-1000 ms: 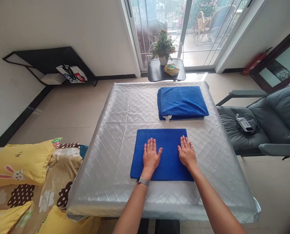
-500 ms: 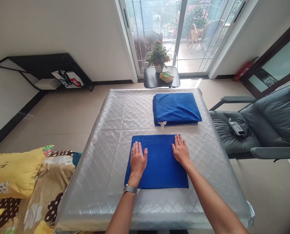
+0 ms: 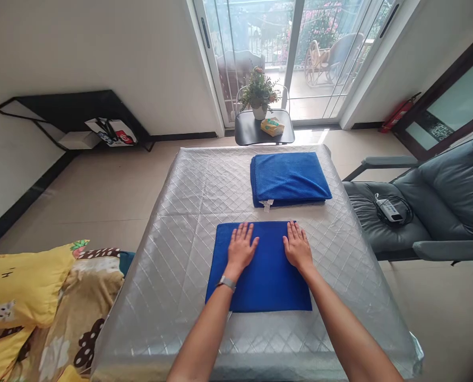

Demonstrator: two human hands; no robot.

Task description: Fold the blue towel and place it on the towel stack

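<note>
Blue cloth (image 3: 270, 284) lies on the desk (image 3: 172, 302), the right hand (image 3: 299, 250) at its right edge and the left hand (image 3: 241, 249) now moved inward, each grip released, so smoothing seems in progress.

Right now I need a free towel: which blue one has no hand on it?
The far towel; the left hand and right hand both rest on the near towel.

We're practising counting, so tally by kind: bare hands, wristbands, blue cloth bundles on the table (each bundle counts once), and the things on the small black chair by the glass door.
Hands: 2, left hand and right hand
Wristband: 1
Bundles: 2, near blue bundle and far blue bundle
Potted plant: 1
Yellow packet: 1
Total: 7
</note>
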